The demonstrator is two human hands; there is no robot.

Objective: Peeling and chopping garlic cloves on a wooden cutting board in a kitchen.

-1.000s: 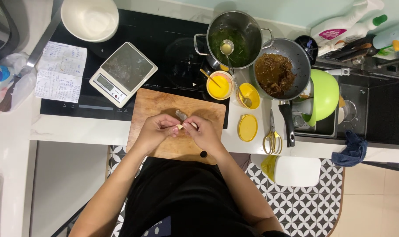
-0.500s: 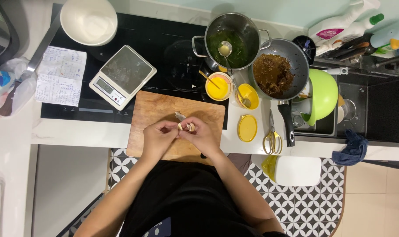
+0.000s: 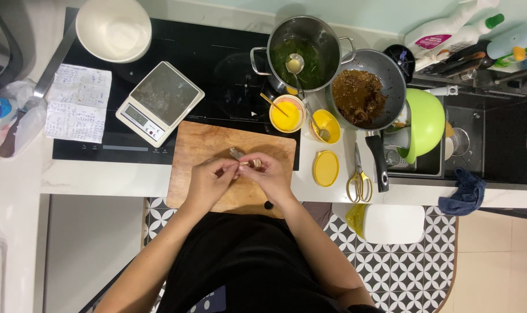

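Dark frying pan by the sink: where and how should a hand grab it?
Grip the frying pan by its black handle, coming from the counter's front edge. The handle points toward the person, lying free between the yellow-handled scissors and sink, while brown food fills the bowl.

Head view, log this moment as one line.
left hand + right hand: both pinch small pale piece | over wooden cutting board | kitchen scale beside board

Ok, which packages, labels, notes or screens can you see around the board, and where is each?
Kitchen scale: left of the pot, on the black hob; square, white, grey platform, small pale screen on its front edge.
Handwritten note: left of the scale; white folded sheet.
Spray bottles: top right corner; white, one with a pink label, one green-capped.
Plastic bag: far left; clear, crumpled.
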